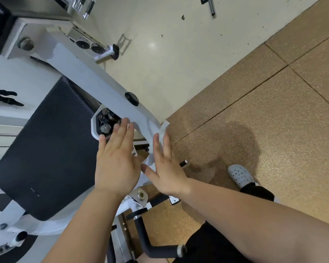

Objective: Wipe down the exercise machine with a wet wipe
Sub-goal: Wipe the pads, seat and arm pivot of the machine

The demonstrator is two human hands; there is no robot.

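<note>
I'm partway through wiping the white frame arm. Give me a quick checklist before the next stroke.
1. Wet wipe between right hand and white frame arm: ok.
2. Right fingers straight, pressing the wipe flat: ok.
3. Left hand open, holding nothing, free to brace: ok.
4. Left fingertips clear of the exposed bolt mechanism: not ok, they lie right beside it, a possible pinch spot.
5. Wipe moist enough for another pass: cannot tell.
6. Black pad already wiped: cannot tell.
</note>
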